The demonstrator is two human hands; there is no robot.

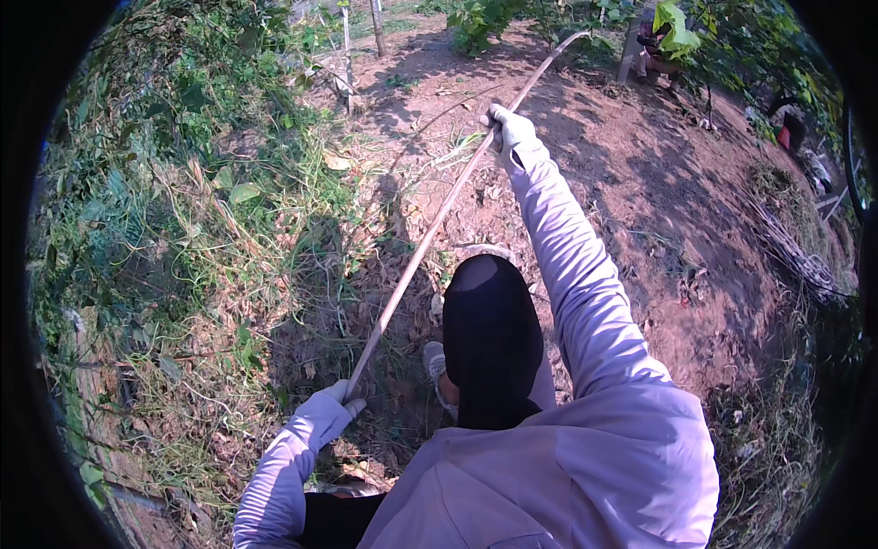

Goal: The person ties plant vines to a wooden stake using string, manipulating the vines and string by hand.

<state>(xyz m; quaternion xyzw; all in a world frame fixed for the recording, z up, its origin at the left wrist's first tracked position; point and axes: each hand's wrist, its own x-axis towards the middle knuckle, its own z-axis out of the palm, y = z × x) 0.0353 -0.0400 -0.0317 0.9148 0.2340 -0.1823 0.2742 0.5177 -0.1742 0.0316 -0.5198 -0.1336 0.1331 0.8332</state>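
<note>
A long, slender wooden pole (pixel 432 230) runs slantwise across the view, its far end (pixel 573 40) curving to the right near the leaves at the top. My right hand (pixel 511 130), in what looks like a pale glove, grips it well forward with the arm stretched out. Low on the left, my left hand (pixel 345 399) is closed around the near end. Between the two hands, the pole passes over dry leaves and bare soil. My dark-clad knee (pixel 490 329) is to the right of it, and a light shoe (pixel 435 364) shows beside the leg.
Tangled green vines (pixel 171 226) and dry stems cover the left side. Reddish soil (pixel 617 185) slopes away on the right. A person (pixel 655 58) crouches by a post (pixel 627 51) at the upper right. A bundle of thin sticks or cord (pixel 802 257) lies at the right edge.
</note>
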